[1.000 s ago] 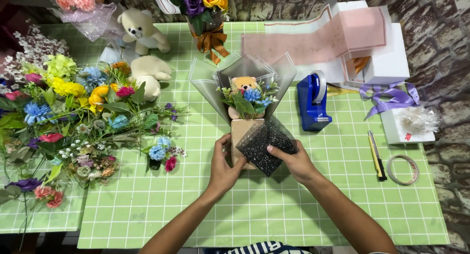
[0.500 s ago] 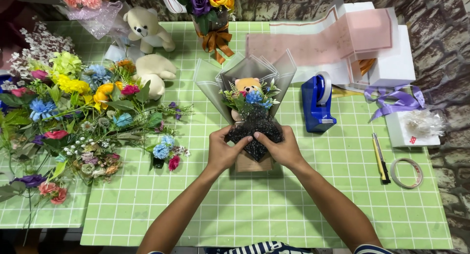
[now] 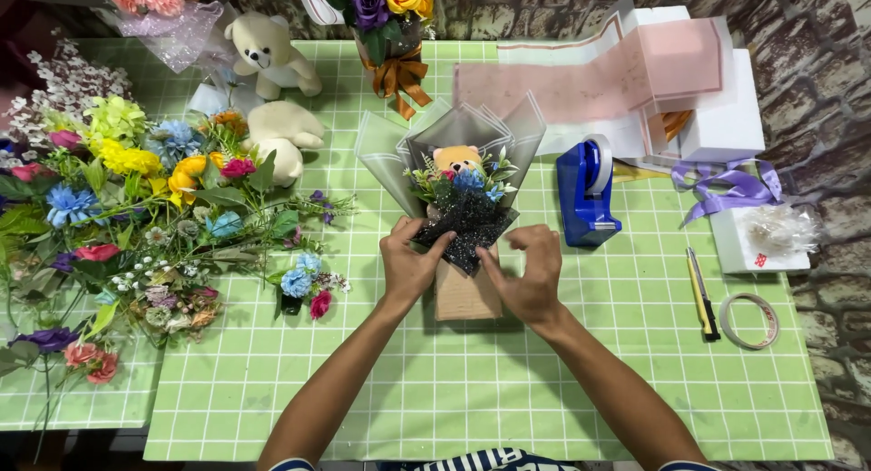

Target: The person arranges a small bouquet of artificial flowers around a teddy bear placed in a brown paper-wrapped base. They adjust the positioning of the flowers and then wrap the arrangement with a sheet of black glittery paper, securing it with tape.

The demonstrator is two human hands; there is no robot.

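Head view, bouquet position: your small bouquet (image 3: 463, 208) lies at the middle of the green checked surface (image 3: 508, 389), its brown base (image 3: 464, 294) pointing toward you.
Head view, left hand: your left hand (image 3: 410, 264) pinches the left edge of the black glittery mesh (image 3: 467, 226), fingers (image 3: 435, 244) curled narrow onto it.
Head view, right hand: your right hand (image 3: 528, 273) presses the mesh's lower right edge against the base, fingers (image 3: 522, 244) bent and close together.
Head view, edges and room: the blue tape dispenser (image 3: 585, 194) stands just beside the bouquet on the right; loose artificial flowers (image 3: 136, 217) crowd the left. The yellow-and-black cutter (image 3: 700, 294) and the tape ring (image 3: 748, 319) lie well apart at right. Bare surface opens between you and the base.
Head view, bouquet look: grey translucent wrap (image 3: 454, 135) fans out around a little orange bear (image 3: 458, 158), blue blossoms and greenery.
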